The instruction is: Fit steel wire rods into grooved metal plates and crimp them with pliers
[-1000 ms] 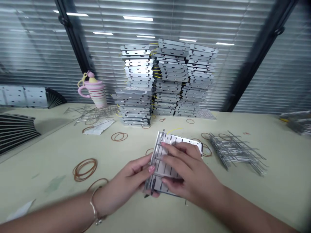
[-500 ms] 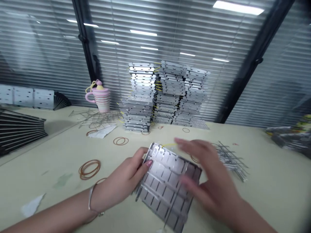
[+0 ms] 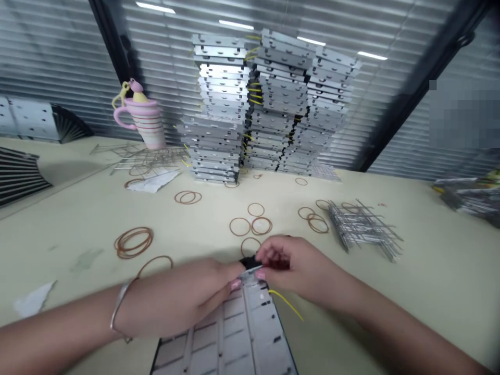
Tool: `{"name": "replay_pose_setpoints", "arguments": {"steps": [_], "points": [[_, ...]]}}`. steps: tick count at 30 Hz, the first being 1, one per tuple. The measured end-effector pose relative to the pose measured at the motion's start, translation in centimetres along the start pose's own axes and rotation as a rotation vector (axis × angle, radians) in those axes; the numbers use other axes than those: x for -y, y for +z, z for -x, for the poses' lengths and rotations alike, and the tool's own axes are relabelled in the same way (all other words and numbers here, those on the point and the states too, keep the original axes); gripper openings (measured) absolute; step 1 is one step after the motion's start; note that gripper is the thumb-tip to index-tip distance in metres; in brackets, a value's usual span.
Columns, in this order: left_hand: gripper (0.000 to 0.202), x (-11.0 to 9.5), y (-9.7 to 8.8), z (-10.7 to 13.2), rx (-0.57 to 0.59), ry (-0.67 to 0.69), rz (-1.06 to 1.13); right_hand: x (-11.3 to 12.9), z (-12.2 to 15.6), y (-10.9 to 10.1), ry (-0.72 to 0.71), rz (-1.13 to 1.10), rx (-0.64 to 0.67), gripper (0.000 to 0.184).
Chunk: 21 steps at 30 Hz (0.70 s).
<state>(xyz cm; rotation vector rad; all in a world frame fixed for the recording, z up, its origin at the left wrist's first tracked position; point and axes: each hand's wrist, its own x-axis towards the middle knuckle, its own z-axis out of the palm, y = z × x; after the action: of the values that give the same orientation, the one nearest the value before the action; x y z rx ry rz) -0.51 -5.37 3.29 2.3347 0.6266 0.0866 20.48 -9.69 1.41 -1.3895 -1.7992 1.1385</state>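
Observation:
A flat grey slotted panel (image 3: 230, 338) with a thin yellow wire (image 3: 287, 304) at its right side lies tilted low in the head view. My left hand (image 3: 199, 291) grips its far left edge, thumb on the top face. At the far end, my right hand (image 3: 287, 265) is closed, thumb pressed on the panel's corner and fingers curled. Between both hands a small black part (image 3: 251, 262) shows at that end. What lies inside my right fingers is hidden. Brown rubber bands (image 3: 261, 225) are scattered just beyond my hands.
Tall stacks of similar grey panels (image 3: 222, 94) stand at the back against the blinds. Thin metal rods (image 3: 363, 226) lie in a pile at right. A pink-handled cup (image 3: 146, 122), more rods (image 3: 128, 156) and torn paper (image 3: 154, 180) are at left.
The panel has turned and come lower and nearer. My right hand, open and blurred before, has closed at its far end. The camera view has tilted down.

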Motion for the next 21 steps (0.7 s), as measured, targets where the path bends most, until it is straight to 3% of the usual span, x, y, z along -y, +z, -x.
{"name": "replay_pose_setpoints", "arguments": {"steps": [4, 6, 9, 12, 14, 17, 21], "points": [[0.031, 0.2, 0.1, -0.4, 0.001, 0.050, 0.082, 0.2, 0.1, 0.1, -0.052, 0.155, 0.022, 0.004], [0.030, 0.3, -0.1, -0.4, -0.030, 0.080, 0.168, 0.3, 0.2, -0.4, -0.152, 0.280, 0.019, 0.013], [0.027, 0.9, -0.6, -0.3, -0.025, 0.049, 0.239, -0.3, 0.3, -2.3, -0.275, 0.437, 0.021, 0.007], [0.027, 2.0, -1.6, -0.2, 0.048, -0.037, 0.230, -1.6, 0.2, -4.7, -0.272, 0.576, 0.062, 0.034], [0.028, 2.7, -2.2, -0.2, 0.113, -0.094, 0.206, -2.5, -0.1, -5.7, -0.246, 0.611, 0.125, 0.029], [0.030, 3.3, -2.7, -0.5, 0.169, -0.138, 0.192, -2.9, -0.3, -5.8, -0.253, 0.594, 0.188, 0.015], [0.030, 3.5, -2.9, -0.9, 0.209, -0.146, 0.270, -2.1, 0.2, -4.8, -0.289, 0.658, 0.162, 0.014]]}}
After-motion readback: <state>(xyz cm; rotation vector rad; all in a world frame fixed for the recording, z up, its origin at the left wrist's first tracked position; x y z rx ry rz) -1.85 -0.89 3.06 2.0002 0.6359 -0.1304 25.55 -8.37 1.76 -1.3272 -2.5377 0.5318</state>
